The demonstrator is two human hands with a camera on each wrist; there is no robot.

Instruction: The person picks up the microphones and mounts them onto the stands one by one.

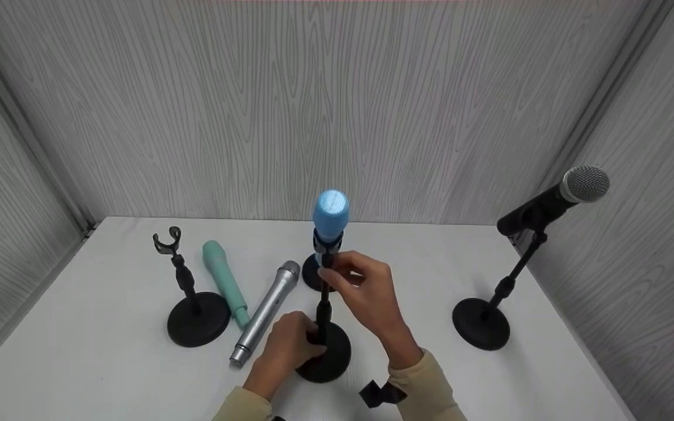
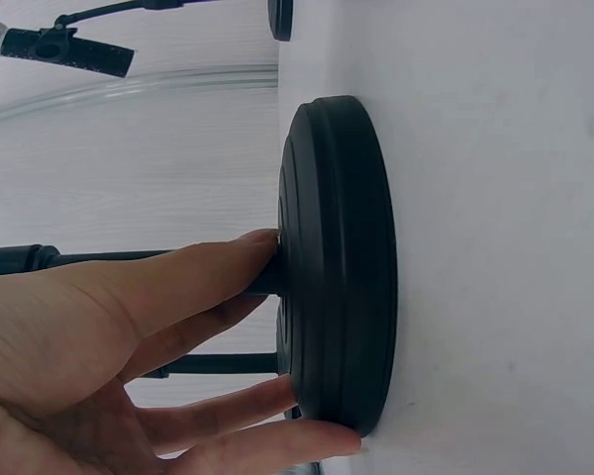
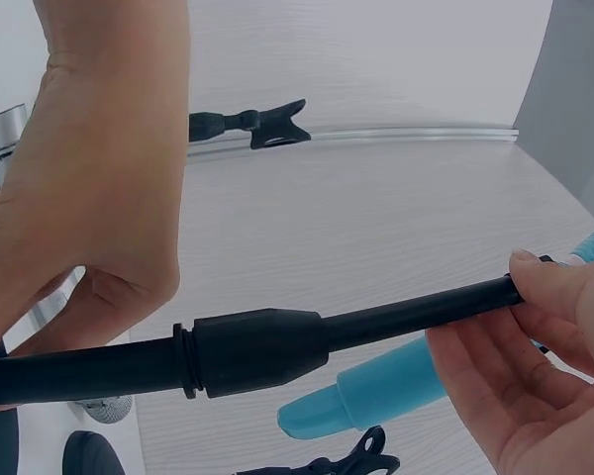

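Note:
A blue microphone (image 1: 331, 215) sits in the clip of a black microphone stand (image 1: 337, 359) at the middle front of the table. My left hand (image 1: 291, 340) pinches the foot of the stand's pole; in the left wrist view its lower fingers touch the edge of the round base (image 2: 342, 267). Higher up, my right hand (image 1: 369, 292) grips the thin upper pole (image 3: 421, 312) just under the clip, between thumb and fingers. The blue handle (image 3: 391, 386) slants down behind the pole in the right wrist view.
To the left lie a silver microphone (image 1: 267, 313) and a teal microphone (image 1: 226, 278), beside a stand (image 1: 198, 320) with a bare clip. Behind my right hand is another round base (image 1: 312, 272). A stand (image 1: 480, 324) at right carries a black microphone (image 1: 539, 207). Panels surround the table.

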